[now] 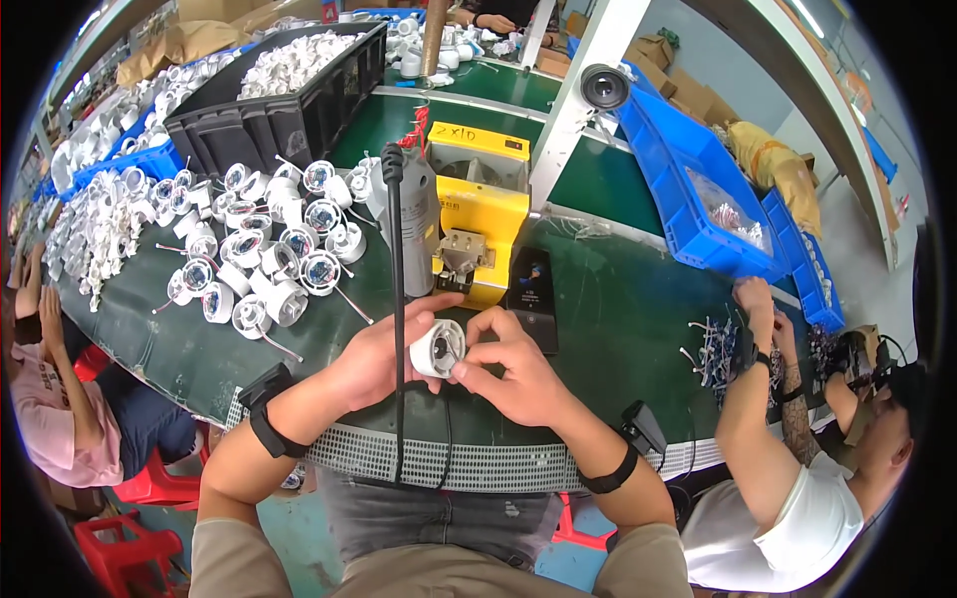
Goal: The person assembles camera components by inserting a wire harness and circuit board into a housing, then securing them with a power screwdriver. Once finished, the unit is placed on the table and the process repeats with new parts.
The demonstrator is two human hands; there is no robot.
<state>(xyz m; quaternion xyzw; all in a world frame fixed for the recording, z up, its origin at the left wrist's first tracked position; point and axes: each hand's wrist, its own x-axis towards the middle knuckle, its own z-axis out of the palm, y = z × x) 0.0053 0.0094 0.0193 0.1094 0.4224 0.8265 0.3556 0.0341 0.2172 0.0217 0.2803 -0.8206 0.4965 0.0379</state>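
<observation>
Left hand (375, 357) clamped round white cylindrical housing (426, 353), held over desk (608, 299) before yellow machine (510, 214); right hand (516, 373) pinches its open rim; step, presumably: fitting work inside; next move calls for steady left hold.

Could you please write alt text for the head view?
A person's left hand holds a round white plastic housing as the right hand touches it over a green worktable. A boxy yellow machine stands beyond, white housings to its left.
</observation>
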